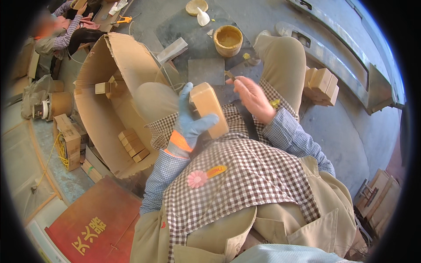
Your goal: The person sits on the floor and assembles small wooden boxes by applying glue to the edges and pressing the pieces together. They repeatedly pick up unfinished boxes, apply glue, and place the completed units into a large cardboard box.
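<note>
My left hand (187, 120), in a blue-grey glove with an orange cuff, grips a light-brown wooden block (209, 109) with rounded edges above my lap. My bare right hand (254, 97) is closed just right of the block, apart from it. Between its thumb and fingers is a small thin tool with a dark, yellow-smeared tip (230, 75), perhaps a scraper; its exact kind is hard to make out. Beyond my hands stands a round tub (228, 40) coated with yellow-brown paste. A flat grey plate (206, 71) lies nearer, just past the block.
To my left a large open cardboard box (131, 52) holds several wooden blocks (133, 144). More blocks (321, 86) are stacked beside my right knee. A white nozzle-shaped bottle (202, 16) stands behind the tub. A metal frame (337, 55) runs along the right. Another person sits far left.
</note>
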The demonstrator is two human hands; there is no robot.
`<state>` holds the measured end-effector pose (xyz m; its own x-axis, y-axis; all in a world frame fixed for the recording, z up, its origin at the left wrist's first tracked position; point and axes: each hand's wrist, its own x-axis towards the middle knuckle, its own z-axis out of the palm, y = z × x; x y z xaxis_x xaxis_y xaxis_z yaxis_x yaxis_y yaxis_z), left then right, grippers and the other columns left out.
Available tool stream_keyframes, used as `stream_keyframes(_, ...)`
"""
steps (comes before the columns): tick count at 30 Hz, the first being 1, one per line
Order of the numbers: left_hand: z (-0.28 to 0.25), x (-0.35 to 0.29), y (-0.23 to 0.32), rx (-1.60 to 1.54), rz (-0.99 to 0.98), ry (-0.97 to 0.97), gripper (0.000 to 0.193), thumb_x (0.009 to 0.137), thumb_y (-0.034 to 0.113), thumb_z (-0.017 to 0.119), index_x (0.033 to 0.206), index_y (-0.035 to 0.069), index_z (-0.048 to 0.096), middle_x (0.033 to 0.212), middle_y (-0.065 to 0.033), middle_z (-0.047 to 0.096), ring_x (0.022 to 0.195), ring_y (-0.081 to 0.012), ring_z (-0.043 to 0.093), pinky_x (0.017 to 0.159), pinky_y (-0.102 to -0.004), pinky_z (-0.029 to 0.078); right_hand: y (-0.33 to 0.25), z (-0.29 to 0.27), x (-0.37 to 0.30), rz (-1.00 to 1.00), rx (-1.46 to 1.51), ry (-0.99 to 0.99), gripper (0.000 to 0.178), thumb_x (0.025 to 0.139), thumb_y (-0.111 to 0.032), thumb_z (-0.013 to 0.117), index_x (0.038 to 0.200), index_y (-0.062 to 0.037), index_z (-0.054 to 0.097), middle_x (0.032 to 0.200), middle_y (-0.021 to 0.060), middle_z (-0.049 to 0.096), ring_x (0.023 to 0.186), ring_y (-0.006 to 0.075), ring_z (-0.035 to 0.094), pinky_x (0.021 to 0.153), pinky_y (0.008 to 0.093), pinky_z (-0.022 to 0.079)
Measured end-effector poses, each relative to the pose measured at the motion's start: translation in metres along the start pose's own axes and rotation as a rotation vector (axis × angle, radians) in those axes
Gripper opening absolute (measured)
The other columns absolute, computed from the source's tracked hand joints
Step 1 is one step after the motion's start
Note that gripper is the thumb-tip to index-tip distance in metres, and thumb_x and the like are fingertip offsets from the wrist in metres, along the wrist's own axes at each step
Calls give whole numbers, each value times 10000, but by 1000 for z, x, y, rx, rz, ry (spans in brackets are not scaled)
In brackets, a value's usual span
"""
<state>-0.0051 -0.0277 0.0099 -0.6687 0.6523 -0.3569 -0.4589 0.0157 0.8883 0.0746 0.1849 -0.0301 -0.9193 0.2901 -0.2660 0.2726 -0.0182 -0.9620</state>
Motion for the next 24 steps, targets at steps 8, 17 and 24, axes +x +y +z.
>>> stream_keyframes(8, -1, 7, 0, 92, -75, -56, 1092, 742, 142, 851, 1575, 150, 145, 1374, -150, 512, 1199, -264, 565, 992, -398, 504, -38, -14, -21, -500, -347, 32, 499, 831, 77, 566, 1277, -118, 671, 884, 94, 658, 807, 261, 646, 748, 372, 540)
stream_keyframes(17, -5, 9, -4, 110, -65, -75, 1103, 743, 200, 849, 1577, 129, 130, 1353, -170, 526, 1193, -278, 574, 994, -405, 505, -43, -11, -22, -740, -652, 82, 474, 720, 20, 662, 1146, -165, 754, 897, 39, 631, 807, 229, 597, 685, 358, 537)
stream_keyframes(24, -3, 10, -2, 100, -68, -79, 1103, 741, 187, 850, 1576, 129, 132, 1351, -168, 527, 1189, -274, 579, 993, -404, 507, -43, -8, -20, -759, -683, 94, 453, 728, -18, 664, 1148, -162, 751, 895, 37, 624, 799, 227, 591, 676, 355, 536)
